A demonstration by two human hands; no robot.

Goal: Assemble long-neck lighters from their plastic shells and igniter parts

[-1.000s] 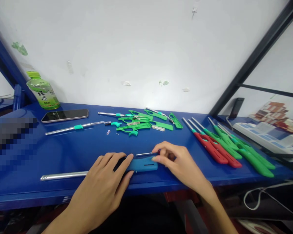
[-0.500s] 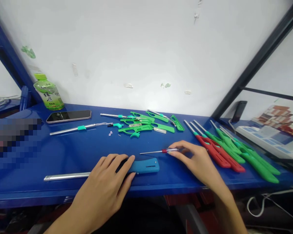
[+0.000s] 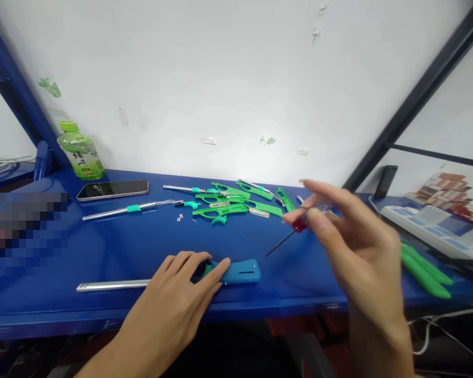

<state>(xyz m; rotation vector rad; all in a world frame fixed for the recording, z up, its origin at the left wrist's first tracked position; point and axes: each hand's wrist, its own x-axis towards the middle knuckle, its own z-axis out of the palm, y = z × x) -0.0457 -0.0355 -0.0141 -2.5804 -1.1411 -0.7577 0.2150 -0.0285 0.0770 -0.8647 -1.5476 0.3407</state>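
My left hand [image 3: 183,289] is wrapped over a blue long-necked lighter [image 3: 242,271], which lies flat near the table's front edge. Its silver barrel points left, and the blue handle with a slot shows to the right of my fingers; the trigger area is partly covered. Above the table, my right hand [image 3: 347,231] grips a small screwdriver [image 3: 299,223] by its red and clear handle. The screwdriver's thin shaft slants down to the left, its tip apart from the lighter's handle.
Green lighter shells [image 3: 220,210] and metal barrels lie at the table's back middle. A phone [image 3: 112,189] and a green drink bottle [image 3: 81,152] stand back left. Green lighters [image 3: 425,270] lie at the right, partly behind my right hand. Small loose parts [image 3: 180,217] sit mid-table.
My right hand has lifted the screwdriver off the table and turned its tip downward. My left hand stays on the blue lighter.
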